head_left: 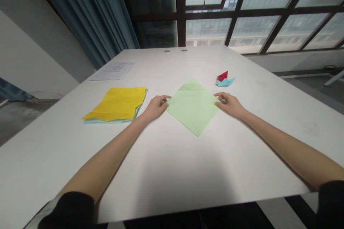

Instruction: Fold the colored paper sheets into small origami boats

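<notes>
A light green sheet of paper [194, 109] lies on the white table, turned so that its corners point toward me, away and to both sides. Faint creases cross it. At its left corner, my left hand [158, 105] pinches the paper between thumb and fingers. The right corner sits at the fingertips of my right hand [228, 103], whose thumb and fingers are curled around that edge. Just beyond the right hand stands a small folded paper boat [225, 82], light blue below with a red part [223, 76] at its top.
Left of my left hand is a stack of paper sheets [118, 103], yellow on top with light blue beneath. A printed sheet [114, 70] lies farther back on the left. The white table [166, 171] reaches toward the windows, with two round grommets [167, 51] near its far edge.
</notes>
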`<state>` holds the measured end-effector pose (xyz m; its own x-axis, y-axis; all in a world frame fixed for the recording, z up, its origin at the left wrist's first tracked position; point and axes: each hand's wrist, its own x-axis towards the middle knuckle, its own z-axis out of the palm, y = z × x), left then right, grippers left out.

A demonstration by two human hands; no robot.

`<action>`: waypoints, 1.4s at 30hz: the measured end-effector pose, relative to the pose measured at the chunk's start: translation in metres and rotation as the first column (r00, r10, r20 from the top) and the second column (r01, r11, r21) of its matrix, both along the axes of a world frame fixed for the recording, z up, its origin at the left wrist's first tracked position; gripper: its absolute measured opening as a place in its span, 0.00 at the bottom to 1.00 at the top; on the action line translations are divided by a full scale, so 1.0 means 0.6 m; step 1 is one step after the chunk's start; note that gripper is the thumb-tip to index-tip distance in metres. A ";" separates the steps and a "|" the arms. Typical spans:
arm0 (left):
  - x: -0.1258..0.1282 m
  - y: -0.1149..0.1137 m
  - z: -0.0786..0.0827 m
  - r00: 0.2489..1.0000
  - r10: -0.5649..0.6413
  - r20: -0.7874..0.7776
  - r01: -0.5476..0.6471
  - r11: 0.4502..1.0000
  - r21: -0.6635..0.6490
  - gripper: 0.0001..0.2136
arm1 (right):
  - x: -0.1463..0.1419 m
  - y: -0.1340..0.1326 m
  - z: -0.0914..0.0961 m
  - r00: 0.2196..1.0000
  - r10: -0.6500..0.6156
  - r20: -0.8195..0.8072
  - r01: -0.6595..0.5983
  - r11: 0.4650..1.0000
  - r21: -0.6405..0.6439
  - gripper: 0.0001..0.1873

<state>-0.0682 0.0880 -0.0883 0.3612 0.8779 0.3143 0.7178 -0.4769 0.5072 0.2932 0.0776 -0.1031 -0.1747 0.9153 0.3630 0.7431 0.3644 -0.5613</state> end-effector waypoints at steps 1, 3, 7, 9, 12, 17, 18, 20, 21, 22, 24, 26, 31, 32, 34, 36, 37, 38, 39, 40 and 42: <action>-0.001 0.001 -0.001 1.000 0.008 0.016 -0.008 1.000 -0.001 0.17 | 0.001 0.001 -0.001 1.000 -0.002 -0.009 0.002 1.000 -0.005 0.19; -0.001 0.004 -0.003 0.999 0.024 0.040 -0.024 1.000 0.000 0.17 | 0.005 0.005 -0.002 1.000 0.014 -0.019 -0.014 1.000 -0.023 0.17; -0.002 0.008 -0.005 0.999 0.051 0.016 -0.051 0.999 0.003 0.13 | 0.010 0.011 -0.004 0.994 0.104 -0.045 -0.107 0.992 -0.065 0.13; -0.001 0.007 -0.002 0.999 0.051 0.001 -0.051 0.999 0.007 0.11 | 0.012 0.013 -0.005 0.993 0.106 -0.046 -0.108 0.992 -0.057 0.12; 0.000 0.004 0.003 0.999 0.032 -0.005 -0.032 0.999 0.024 0.10 | 0.012 0.013 -0.006 0.998 0.055 -0.028 -0.055 0.998 -0.022 0.11; 0.001 -0.001 0.007 0.999 -0.027 -0.026 0.029 0.998 0.052 0.12 | 0.009 0.010 -0.004 0.996 0.090 0.022 -0.090 0.996 0.012 0.12; 0.000 0.000 0.006 0.999 -0.036 -0.037 0.038 0.998 0.058 0.13 | 0.009 0.010 -0.003 0.993 0.108 0.036 -0.109 0.994 0.014 0.14; -0.001 0.002 0.004 0.997 -0.046 -0.067 0.051 0.996 0.075 0.15 | 0.009 0.010 0.000 0.988 0.142 0.059 -0.144 0.989 0.019 0.17; -0.001 0.004 0.002 0.995 -0.046 -0.085 0.053 0.995 0.083 0.15 | 0.009 0.010 0.001 0.985 0.160 0.070 -0.162 0.987 0.023 0.18; -0.002 0.005 0.001 0.994 -0.043 -0.105 0.053 0.995 0.089 0.16 | 0.008 0.010 0.002 0.981 0.175 0.082 -0.178 0.984 0.028 0.19; -0.001 0.006 0.001 0.989 -0.036 -0.145 0.051 0.994 0.099 0.17 | 0.007 0.010 0.005 0.975 0.193 0.115 -0.198 0.979 0.041 0.20; 0.002 0.004 0.004 0.982 -0.016 -0.188 0.038 0.993 0.111 0.16 | 0.004 0.009 0.008 0.969 0.192 0.158 -0.203 0.977 0.057 0.20; 0.028 -0.017 0.020 0.969 0.023 -0.247 0.016 0.988 0.154 0.15 | -0.016 0.000 0.024 0.950 0.152 0.273 -0.189 0.975 0.117 0.19; 0.037 -0.023 0.023 0.969 0.002 -0.246 0.037 0.987 0.154 0.14 | -0.022 -0.002 0.028 0.943 0.159 0.293 -0.202 0.971 0.124 0.18; 0.054 -0.034 0.029 0.966 -0.056 -0.251 0.097 0.984 0.153 0.13 | -0.038 -0.009 0.037 0.923 0.195 0.333 -0.247 0.961 0.122 0.18; 0.070 -0.046 0.033 0.953 -0.106 -0.285 0.155 0.976 0.155 0.13 | -0.055 -0.019 0.044 0.895 0.249 0.370 -0.305 0.947 0.102 0.18; 0.078 -0.051 0.036 0.941 -0.130 -0.314 0.184 0.971 0.151 0.13 | -0.063 -0.025 0.046 0.880 0.277 0.385 -0.334 0.938 0.090 0.19; 0.085 -0.057 0.038 0.928 -0.149 -0.342 0.208 0.968 0.143 0.13 | -0.072 -0.030 0.048 0.860 0.307 0.407 -0.366 0.928 0.074 0.19; 0.090 -0.062 0.040 0.915 -0.163 -0.370 0.224 0.966 0.128 0.13 | -0.079 -0.036 0.050 0.843 0.328 0.427 -0.389 0.919 0.062 0.20; 0.096 -0.066 0.042 0.903 -0.169 -0.395 0.230 0.967 0.111 0.14 | -0.086 -0.042 0.050 0.826 0.346 0.445 -0.406 0.913 0.044 0.20; 0.105 -0.073 0.044 0.889 -0.150 -0.433 0.207 0.974 0.088 0.14 | -0.096 -0.051 0.050 0.807 0.370 0.461 -0.422 0.907 0.010 0.21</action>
<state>-0.0054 0.0439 -0.0616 0.6315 0.7484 0.2026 0.7466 -0.6575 0.1017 0.2358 0.0468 -0.0731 -0.6772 0.6916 0.2510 0.6780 0.7191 -0.1522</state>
